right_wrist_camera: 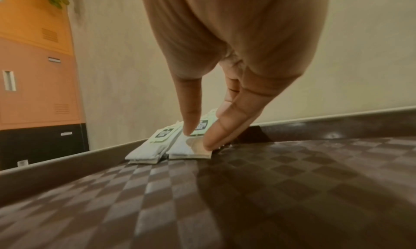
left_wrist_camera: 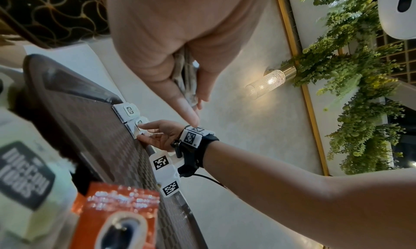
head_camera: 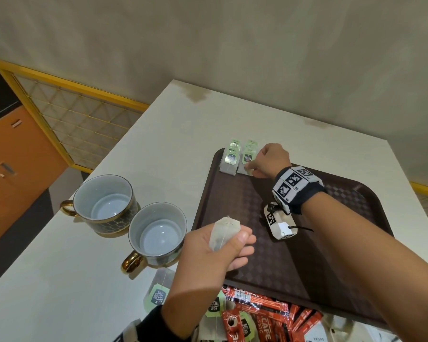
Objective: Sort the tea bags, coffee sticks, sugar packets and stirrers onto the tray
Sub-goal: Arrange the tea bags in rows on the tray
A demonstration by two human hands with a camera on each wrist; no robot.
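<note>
Nearest you, off the tray's (head_camera: pixel 371 196) near edge, the mixed pile (head_camera: pixel 255 314) of coffee sticks and tea bags is unsorted. Your left hand (head_camera: pixel 215 248) pinches one tea bag (head_camera: pixel 224 232) at the tray's left rim. Your right hand (head_camera: pixel 269 160), fingertips (right_wrist_camera: pixel 208 139) pressing, squares two tea bag stacks (head_camera: pixel 237 159) in the tray's far-left corner. I'd say early: only tea started.

"McCoy teas" on tea-bag tags (head_camera: pixel 247 158)
</note>
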